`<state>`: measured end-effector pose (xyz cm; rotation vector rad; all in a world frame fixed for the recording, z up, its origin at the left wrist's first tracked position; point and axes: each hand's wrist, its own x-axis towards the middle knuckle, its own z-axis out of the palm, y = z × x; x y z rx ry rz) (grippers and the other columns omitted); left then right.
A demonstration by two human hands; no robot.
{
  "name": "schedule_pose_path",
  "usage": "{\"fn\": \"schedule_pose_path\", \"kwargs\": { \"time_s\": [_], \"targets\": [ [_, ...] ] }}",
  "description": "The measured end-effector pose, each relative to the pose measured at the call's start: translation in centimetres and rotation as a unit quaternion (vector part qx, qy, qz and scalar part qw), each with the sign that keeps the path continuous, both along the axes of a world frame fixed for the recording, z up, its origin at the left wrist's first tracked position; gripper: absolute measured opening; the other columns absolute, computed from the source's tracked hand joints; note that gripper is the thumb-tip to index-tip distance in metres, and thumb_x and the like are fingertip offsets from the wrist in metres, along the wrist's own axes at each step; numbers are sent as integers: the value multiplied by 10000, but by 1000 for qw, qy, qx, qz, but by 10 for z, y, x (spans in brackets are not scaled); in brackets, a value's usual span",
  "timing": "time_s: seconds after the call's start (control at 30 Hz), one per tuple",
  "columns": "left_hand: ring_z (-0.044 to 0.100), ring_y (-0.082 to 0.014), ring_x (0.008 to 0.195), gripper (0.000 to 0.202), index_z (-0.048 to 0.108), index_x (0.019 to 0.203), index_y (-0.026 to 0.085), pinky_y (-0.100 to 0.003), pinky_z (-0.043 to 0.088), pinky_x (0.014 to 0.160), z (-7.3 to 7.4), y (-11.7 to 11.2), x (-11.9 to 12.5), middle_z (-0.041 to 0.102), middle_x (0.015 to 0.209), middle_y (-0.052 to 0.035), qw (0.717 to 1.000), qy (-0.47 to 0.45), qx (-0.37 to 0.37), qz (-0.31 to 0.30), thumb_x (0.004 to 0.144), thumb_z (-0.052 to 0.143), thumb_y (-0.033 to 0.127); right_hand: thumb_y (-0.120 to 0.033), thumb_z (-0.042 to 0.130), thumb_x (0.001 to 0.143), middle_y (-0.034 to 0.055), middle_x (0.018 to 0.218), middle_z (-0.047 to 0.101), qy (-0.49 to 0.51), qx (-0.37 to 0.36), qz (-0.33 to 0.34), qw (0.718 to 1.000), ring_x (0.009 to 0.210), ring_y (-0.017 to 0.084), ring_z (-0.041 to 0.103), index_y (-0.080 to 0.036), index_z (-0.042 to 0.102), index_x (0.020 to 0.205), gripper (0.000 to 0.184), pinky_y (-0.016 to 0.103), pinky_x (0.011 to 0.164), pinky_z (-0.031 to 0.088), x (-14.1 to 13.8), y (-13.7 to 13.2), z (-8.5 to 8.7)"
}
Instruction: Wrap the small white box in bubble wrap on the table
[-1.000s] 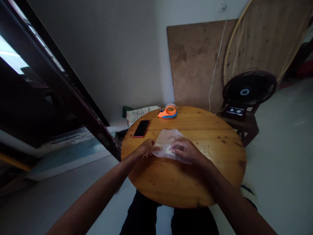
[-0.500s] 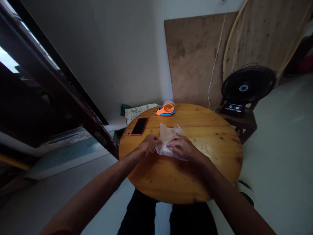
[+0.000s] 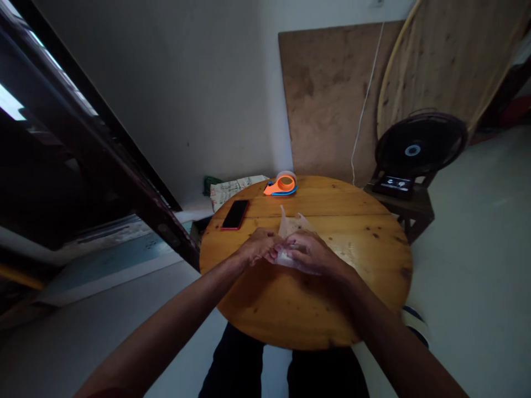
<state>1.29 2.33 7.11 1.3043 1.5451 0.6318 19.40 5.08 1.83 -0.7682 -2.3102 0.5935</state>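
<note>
Between my hands, on the round wooden table, lies a thin, whitish see-through plastic bag, crumpled, with its pointed upper edges standing up at the far side. My left hand has its fingers closed on the bag's left side. From the right, my right hand curls over the bag, its fingers bent and gripping the plastic close to my left fingertips. Whatever the bag may contain is hidden under the fingers and folds.
An orange and blue tape dispenser stands at the table's far edge. A phone lies at the far left. Beyond the table, a black fan stands on a wooden stool at right, and printed paper lies behind.
My left hand has moved right, up against my right hand, drawing the bag's left side inward. The bag is now narrower, its far corners more upright.
</note>
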Motion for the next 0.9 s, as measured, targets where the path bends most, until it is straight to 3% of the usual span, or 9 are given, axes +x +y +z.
{"fn": "schedule_pose_path", "kwargs": {
  "time_s": [0.17, 0.27, 0.37, 0.47, 0.63, 0.73, 0.9],
  "targets": [
    [504, -99, 494, 130, 629, 752, 110, -236, 473, 513, -8, -5, -8, 530, 558, 13, 996, -62, 14, -60, 676, 539, 164, -198, 592, 751, 62, 968, 650, 13, -40, -33, 999, 894, 205, 584, -187, 594, 1019, 268, 325, 797, 440, 0, -3, 1],
    [475, -86, 522, 155, 657, 752, 130, -199, 391, 517, -16, -10, -10, 525, 585, 20, 982, 8, 131, -132, 738, 516, 194, -221, 598, 757, 73, 992, 653, 20, -55, -37, 998, 914, 216, 591, -182, 586, 1057, 302, 346, 814, 445, 0, -3, 1],
    [498, -106, 613, 197, 668, 689, 156, -209, 365, 574, -22, -18, -10, 547, 642, 2, 937, 128, 274, -174, 800, 528, 239, -242, 604, 762, 69, 987, 649, 35, -72, -32, 996, 915, 210, 593, -183, 583, 1064, 308, 351, 822, 452, 1, -4, 2],
    [540, -140, 727, 189, 707, 806, 182, -234, 405, 657, -27, -24, -9, 587, 793, -40, 895, 209, 355, -171, 833, 544, 273, -251, 606, 761, 65, 990, 640, 55, -110, -25, 992, 925, 201, 593, -185, 579, 1081, 327, 345, 829, 461, 3, -5, 3],
    [559, -210, 995, 187, 681, 951, 168, -327, 443, 898, -43, -25, -11, 610, 1061, -100, 858, 207, 444, -157, 834, 544, 215, -291, 596, 765, 78, 1025, 637, 89, -216, -36, 972, 943, 197, 596, -173, 584, 1063, 321, 328, 808, 481, 12, -4, 5],
    [558, -213, 1032, 154, 655, 928, 166, -350, 447, 934, -50, -22, -11, 624, 1115, -98, 847, 185, 471, -164, 833, 534, 179, -332, 603, 766, 76, 983, 643, 90, -243, -48, 965, 884, 190, 602, -158, 590, 1040, 324, 319, 775, 485, 18, -1, 7],
    [556, -217, 982, 92, 603, 850, 159, -352, 473, 895, -50, -27, -1, 646, 1026, -88, 847, 208, 468, -143, 833, 514, 144, -325, 610, 765, 36, 871, 645, 39, -264, -56, 962, 771, 165, 596, -159, 601, 1055, 334, 271, 687, 472, 26, -1, 10]
  ]
}}
